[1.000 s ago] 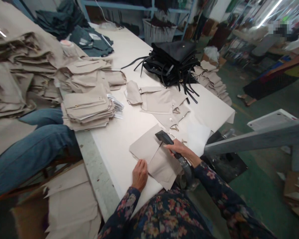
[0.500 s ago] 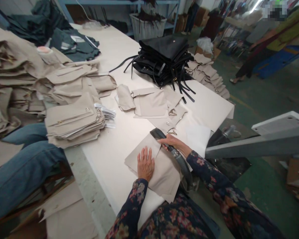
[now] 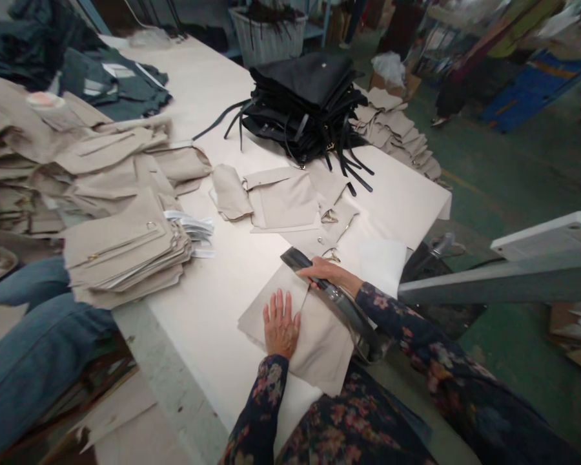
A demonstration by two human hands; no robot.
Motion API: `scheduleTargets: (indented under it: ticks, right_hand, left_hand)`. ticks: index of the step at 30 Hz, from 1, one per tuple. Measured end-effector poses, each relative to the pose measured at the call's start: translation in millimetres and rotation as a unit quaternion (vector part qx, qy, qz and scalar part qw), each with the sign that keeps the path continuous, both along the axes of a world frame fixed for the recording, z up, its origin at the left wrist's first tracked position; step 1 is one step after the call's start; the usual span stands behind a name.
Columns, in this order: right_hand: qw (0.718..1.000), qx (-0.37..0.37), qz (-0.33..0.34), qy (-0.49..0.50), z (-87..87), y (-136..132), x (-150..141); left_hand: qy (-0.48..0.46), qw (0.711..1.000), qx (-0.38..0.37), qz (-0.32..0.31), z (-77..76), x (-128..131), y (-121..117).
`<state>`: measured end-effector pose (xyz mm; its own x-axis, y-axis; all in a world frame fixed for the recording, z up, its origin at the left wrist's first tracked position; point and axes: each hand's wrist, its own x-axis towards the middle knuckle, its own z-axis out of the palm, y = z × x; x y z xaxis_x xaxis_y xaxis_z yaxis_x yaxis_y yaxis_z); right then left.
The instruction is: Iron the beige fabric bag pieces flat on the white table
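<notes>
Two hands: left hand (image 3: 281,325) flat on beige fabric (image 3: 322,352), right hand (image 3: 326,271) gripping black corded tool (image 3: 297,260).

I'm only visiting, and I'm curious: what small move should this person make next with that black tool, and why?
Probably slide the black corded pressing tool a little along the folded flap of the beige fabric panel. The right hand grips the tool at the panel's upper edge, while the left hand lies flat, seemingly steadying the fabric.
</notes>
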<state>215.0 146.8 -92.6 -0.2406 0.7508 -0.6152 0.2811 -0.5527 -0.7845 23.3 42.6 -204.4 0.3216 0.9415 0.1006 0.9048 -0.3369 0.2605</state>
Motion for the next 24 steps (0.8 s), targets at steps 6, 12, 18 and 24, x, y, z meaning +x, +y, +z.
scheduleTargets:
  ticks: [6, 12, 18, 24]
  right_hand:
    - [0.999, 0.017, -0.042, 0.021, 21.9, -15.4, 30.8]
    - [0.993, 0.057, -0.104, -0.026, 53.4, -113.6, 100.5]
    - [0.990, 0.023, -0.128, -0.053, 43.6, -213.8, 110.9]
    - [0.986, -0.021, -0.164, -0.037, 15.3, -249.0, 86.5]
  left_hand:
    - [-0.007, 1.000, 0.004, 0.002, -2.3, 0.4, 0.1]
    - [-0.022, 1.000, 0.006, -0.007, -3.5, 1.1, -1.8]
    - [0.000, 1.000, 0.009, -0.015, -4.1, 3.1, -2.9]
    - [0.025, 1.000, 0.014, -0.010, -4.6, 6.5, -5.5]
